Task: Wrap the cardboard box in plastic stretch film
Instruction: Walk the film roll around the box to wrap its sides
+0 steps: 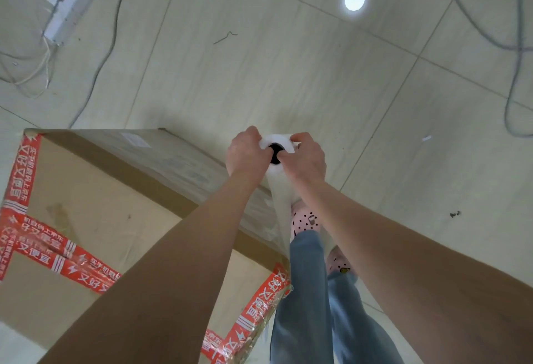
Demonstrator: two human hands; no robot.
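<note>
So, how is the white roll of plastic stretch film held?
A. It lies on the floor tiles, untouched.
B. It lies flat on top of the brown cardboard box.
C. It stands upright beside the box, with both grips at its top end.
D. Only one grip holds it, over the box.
C: the left grip and right grip both clasp the top end of the upright white roll beside the cardboard box.

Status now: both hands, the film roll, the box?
Left hand and right hand grip film roll top. Film covers cardboard box side. Power strip on floor, farther off.
</note>
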